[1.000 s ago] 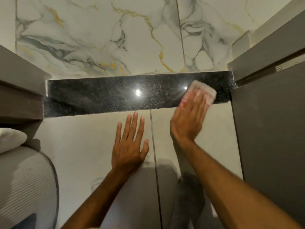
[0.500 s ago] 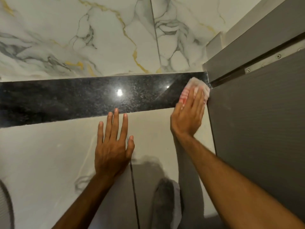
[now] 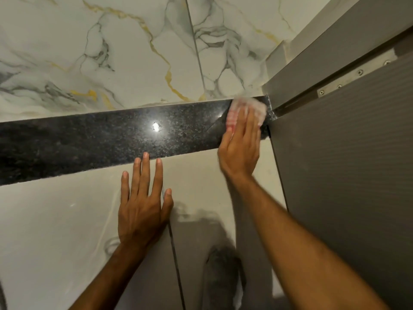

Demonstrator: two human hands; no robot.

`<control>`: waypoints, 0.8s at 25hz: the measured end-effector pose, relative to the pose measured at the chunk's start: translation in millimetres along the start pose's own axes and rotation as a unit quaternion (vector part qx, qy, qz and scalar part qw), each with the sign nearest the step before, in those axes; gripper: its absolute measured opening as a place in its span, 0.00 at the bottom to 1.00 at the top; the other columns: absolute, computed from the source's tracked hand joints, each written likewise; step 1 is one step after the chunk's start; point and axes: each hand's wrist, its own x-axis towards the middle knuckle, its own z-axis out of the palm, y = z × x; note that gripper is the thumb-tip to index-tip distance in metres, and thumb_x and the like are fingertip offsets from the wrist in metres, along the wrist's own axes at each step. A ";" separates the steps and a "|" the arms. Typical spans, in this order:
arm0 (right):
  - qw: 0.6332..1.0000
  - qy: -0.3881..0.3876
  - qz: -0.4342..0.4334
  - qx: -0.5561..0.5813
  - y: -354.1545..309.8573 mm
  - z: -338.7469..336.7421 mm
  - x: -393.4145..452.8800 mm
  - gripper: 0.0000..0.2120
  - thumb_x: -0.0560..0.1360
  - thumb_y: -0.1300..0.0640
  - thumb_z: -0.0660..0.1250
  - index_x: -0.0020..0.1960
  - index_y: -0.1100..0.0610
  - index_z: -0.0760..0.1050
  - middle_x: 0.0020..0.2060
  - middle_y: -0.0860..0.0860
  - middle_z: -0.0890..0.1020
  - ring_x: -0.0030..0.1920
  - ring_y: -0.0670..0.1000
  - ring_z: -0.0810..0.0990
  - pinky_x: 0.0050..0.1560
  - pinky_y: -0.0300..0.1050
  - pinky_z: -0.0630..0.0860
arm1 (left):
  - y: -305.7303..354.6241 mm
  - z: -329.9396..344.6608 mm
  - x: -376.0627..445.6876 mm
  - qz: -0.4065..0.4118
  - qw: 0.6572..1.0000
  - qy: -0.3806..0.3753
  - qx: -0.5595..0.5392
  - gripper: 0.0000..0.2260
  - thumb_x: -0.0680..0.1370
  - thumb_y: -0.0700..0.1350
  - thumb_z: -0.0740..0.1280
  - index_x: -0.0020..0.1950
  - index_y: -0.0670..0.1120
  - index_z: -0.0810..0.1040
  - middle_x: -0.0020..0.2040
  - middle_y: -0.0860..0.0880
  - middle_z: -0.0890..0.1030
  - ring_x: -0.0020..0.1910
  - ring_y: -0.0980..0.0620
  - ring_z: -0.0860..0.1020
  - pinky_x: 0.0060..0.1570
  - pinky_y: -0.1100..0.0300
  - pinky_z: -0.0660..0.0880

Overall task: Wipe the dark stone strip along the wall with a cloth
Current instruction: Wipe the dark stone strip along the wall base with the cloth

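Your right hand (image 3: pixel 240 151) is lying flat, fingers together, pressing a pink-and-white cloth (image 3: pixel 247 109) against the dark stone strip (image 3: pixel 100 142). The cloth is sitting at the strip's far right end, just beside the grey door panel (image 3: pixel 346 164) and below its metal hinge plate (image 3: pixel 355 74); its edges are blurred. Your fingers are covering the cloth's lower part, with the rest showing beyond the fingertips. Your left hand (image 3: pixel 143 204) is resting open and spread, palm down, on the pale tile (image 3: pixel 55 220) below the strip, holding nothing; its middle fingertips are reaching the strip's lower edge. The strip is running across the view between that pale tile and the veined marble tile (image 3: pixel 134 52), and a bright glare spot is showing near its middle.
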 end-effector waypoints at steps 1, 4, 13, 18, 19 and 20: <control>1.000 0.002 0.025 -0.004 0.6 0.8 26.0 0.33 0.89 0.50 0.56 0.90 0.58 0.51 0.89 0.58 0.57 0.89 0.61 0.57 0.89 0.59 0.59 | -0.9 1.3 -0.4 0.005 1.000 0.003 0.001 0.32 0.86 0.52 0.56 0.88 0.41 0.56 0.89 0.35 0.54 0.89 0.37 0.51 0.87 0.37 0.49; 0.998 -0.010 0.063 -0.021 -9.0 1.1 52.9 0.33 0.90 0.51 0.53 0.90 0.62 0.47 0.90 0.61 0.52 0.90 0.62 0.50 0.91 0.62 0.53 | -1.1 1.7 -0.1 0.008 1.000 0.003 -0.002 0.32 0.86 0.53 0.55 0.88 0.41 0.56 0.89 0.35 0.54 0.89 0.37 0.51 0.87 0.37 0.48; 0.994 -0.016 0.102 -0.030 -20.3 6.9 19.9 0.34 0.90 0.49 0.53 0.89 0.64 0.47 0.89 0.63 0.51 0.90 0.63 0.49 0.91 0.58 0.46 | -2.1 -1.2 -1.9 0.004 1.000 0.007 0.000 0.31 0.86 0.53 0.55 0.88 0.42 0.57 0.89 0.36 0.55 0.89 0.37 0.51 0.87 0.35 0.50; 0.992 -0.019 0.123 -0.025 -24.8 -0.2 14.6 0.34 0.90 0.50 0.52 0.89 0.63 0.44 0.90 0.62 0.48 0.91 0.61 0.45 0.92 0.58 0.43 | 0.5 -3.4 -3.4 -0.003 1.000 0.013 -0.006 0.31 0.87 0.52 0.57 0.88 0.43 0.57 0.89 0.36 0.54 0.89 0.37 0.51 0.87 0.35 0.51; 0.993 -0.015 0.118 -0.027 -21.2 -4.2 -12.3 0.34 0.90 0.51 0.54 0.89 0.63 0.45 0.90 0.61 0.49 0.91 0.60 0.46 0.92 0.58 0.45 | 0.7 -5.6 -3.1 -0.002 1.000 0.009 -0.012 0.31 0.86 0.51 0.57 0.88 0.43 0.57 0.89 0.36 0.55 0.89 0.37 0.51 0.87 0.34 0.52; 0.992 -0.011 0.123 -0.030 -15.6 -7.4 -38.0 0.34 0.89 0.52 0.55 0.90 0.62 0.47 0.90 0.60 0.50 0.91 0.60 0.48 0.92 0.58 0.48 | 0.3 -6.2 -2.8 -0.002 1.000 0.005 -0.015 0.31 0.86 0.51 0.58 0.88 0.42 0.58 0.88 0.36 0.55 0.88 0.37 0.52 0.86 0.33 0.53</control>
